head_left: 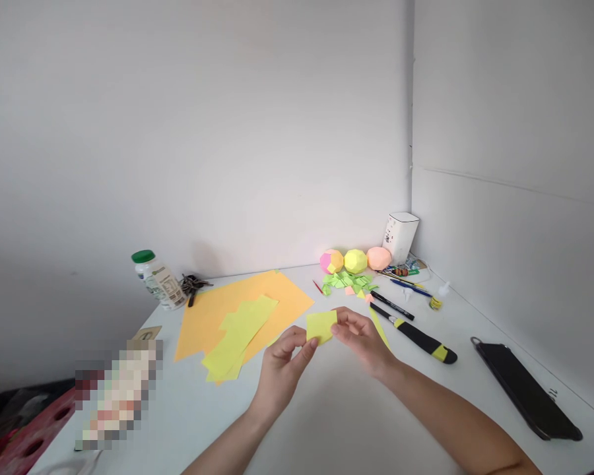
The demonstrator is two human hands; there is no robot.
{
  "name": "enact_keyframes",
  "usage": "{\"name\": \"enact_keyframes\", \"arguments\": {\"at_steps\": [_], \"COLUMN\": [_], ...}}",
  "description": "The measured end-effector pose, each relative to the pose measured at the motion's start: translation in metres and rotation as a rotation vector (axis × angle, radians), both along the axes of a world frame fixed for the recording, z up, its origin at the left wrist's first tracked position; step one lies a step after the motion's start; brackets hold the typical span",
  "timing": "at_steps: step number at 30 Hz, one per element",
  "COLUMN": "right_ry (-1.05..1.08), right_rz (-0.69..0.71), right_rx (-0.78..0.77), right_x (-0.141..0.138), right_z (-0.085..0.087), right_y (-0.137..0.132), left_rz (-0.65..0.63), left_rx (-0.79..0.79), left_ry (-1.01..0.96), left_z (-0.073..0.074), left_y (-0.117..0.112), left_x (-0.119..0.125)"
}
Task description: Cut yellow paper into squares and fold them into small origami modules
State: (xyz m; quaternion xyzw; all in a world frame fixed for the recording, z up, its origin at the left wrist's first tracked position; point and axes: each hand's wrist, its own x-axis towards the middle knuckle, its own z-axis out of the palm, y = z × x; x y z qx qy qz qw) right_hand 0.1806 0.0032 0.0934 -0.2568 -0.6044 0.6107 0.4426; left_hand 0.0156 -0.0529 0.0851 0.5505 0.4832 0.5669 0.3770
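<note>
A small yellow piece of paper (321,326) is held up above the white table between both hands. My left hand (288,356) pinches its lower left part, thumb in front. My right hand (360,338) grips its right edge between thumb and fingers; the fingertips behind the paper are hidden. To the left lie yellow paper strips (242,335) on larger orange sheets (277,297). Beyond the hands is a pile of folded green paper pieces (347,282), with a few small peach and yellow ones beside it. A narrow yellow strip (379,327) lies behind my right hand.
Three faceted paper balls (355,261) stand by the wall beside a white box (400,237). A black-and-yellow cutter (420,338), a black pen (392,305) and a black case (525,389) lie right. A green-capped bottle (159,280) and keys (193,285) are at left.
</note>
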Motion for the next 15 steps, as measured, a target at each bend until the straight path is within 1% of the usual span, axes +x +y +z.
{"name": "enact_keyframes", "arguments": {"at_steps": [3, 7, 10, 13, 15], "right_ry": [-0.021, -0.030, -0.035, -0.027, -0.013], "right_rz": [-0.009, 0.000, 0.002, -0.015, -0.011], "right_rx": [0.010, 0.044, 0.076, 0.131, 0.155], "right_x": [0.000, -0.001, 0.000, 0.000, 0.000], "right_z": [0.000, -0.002, -0.005, -0.007, -0.008], "right_y": [0.000, 0.000, 0.000, 0.000, 0.000], "left_rz": [0.009, 0.096, 0.115, 0.071, 0.017], "left_rx": [0.015, 0.063, 0.140, 0.198, 0.225], "left_ry": [-0.002, -0.075, -0.007, 0.088, 0.096], "left_z": [-0.005, -0.013, -0.016, -0.015, -0.012], "left_y": [0.000, -0.001, -0.002, -0.002, -0.002], "left_x": [0.000, 0.001, 0.000, -0.002, -0.003]}}
